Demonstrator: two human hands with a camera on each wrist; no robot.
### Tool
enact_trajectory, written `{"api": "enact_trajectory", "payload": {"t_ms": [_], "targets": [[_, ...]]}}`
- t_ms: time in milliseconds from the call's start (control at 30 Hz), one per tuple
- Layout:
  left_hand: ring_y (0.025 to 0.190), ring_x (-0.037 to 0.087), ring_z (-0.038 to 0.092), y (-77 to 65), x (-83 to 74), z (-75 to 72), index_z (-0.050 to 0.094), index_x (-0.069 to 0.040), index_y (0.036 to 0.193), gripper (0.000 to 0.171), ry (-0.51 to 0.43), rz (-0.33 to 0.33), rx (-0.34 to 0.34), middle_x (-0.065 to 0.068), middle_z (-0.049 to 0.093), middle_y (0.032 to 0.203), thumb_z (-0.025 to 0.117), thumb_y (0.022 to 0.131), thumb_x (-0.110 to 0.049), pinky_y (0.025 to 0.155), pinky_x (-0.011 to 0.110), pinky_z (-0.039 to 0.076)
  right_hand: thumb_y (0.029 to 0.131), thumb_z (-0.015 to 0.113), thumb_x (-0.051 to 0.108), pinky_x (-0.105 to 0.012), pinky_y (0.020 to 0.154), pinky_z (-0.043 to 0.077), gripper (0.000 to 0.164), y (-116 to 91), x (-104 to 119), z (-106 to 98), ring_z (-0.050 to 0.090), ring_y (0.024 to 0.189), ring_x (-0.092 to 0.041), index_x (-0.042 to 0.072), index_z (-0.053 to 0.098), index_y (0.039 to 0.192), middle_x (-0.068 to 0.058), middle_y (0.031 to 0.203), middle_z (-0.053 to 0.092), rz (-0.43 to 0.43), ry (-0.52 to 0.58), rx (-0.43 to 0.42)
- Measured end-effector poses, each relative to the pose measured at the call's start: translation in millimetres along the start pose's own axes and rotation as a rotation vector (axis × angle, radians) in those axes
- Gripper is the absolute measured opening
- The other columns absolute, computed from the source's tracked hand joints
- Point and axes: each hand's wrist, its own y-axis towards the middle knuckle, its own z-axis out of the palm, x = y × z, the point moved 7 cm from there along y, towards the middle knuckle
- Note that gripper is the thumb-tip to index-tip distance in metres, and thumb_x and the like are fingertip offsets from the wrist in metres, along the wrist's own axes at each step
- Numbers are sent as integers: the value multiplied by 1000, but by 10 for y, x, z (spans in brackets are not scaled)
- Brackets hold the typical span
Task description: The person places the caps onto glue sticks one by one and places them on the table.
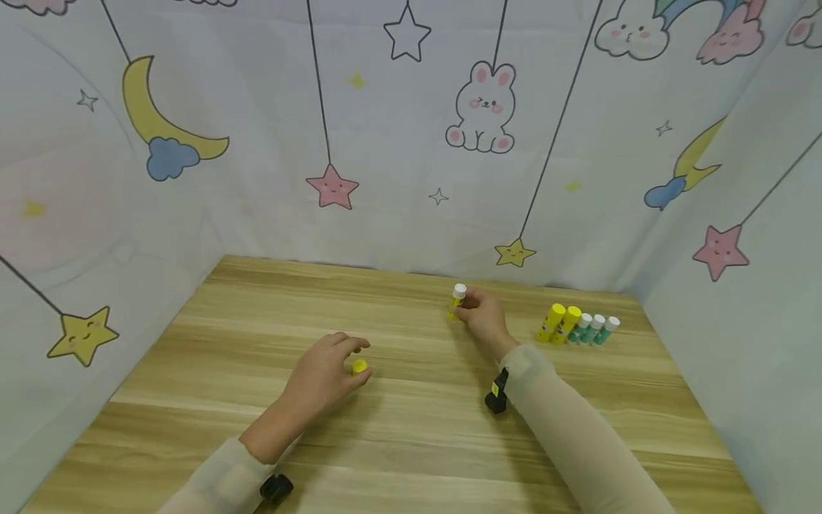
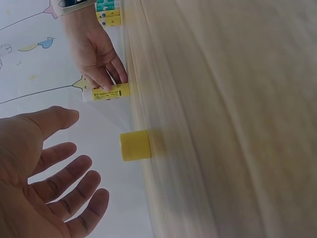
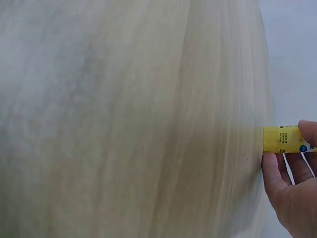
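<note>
A yellow glue stick with a white top (image 1: 459, 292) stands upright on the table towards the back. My right hand (image 1: 486, 319) holds it from the right side, thumb on one side and fingers on the other. In the right wrist view its yellow base (image 3: 271, 139) meets the tabletop. A small yellow cap (image 2: 135, 146) stands on the table nearer the left. Around it, without touching in the left wrist view, my left hand (image 1: 324, 371) is spread with thumb and fingers apart.
Two yellow glue sticks (image 1: 557, 325) and several green ones with white caps (image 1: 597, 321) stand in a row at the right. The wooden table (image 1: 411, 457) ends at a printed cloth (image 1: 385, 228) behind and at both sides.
</note>
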Motion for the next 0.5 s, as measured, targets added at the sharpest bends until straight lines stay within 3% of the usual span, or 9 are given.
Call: {"api": "enact_trajectory", "payload": {"t_ms": [500], "targets": [[93, 17, 57, 42, 94, 93, 66, -21, 108, 39, -22, -23, 55, -1, 62, 101, 78, 75, -36, 78, 36, 49, 83, 71, 9, -34, 84, 48, 32, -62, 9, -14, 58, 97, -19, 7, 64, 114, -6, 102, 64, -16, -13, 15]]}}
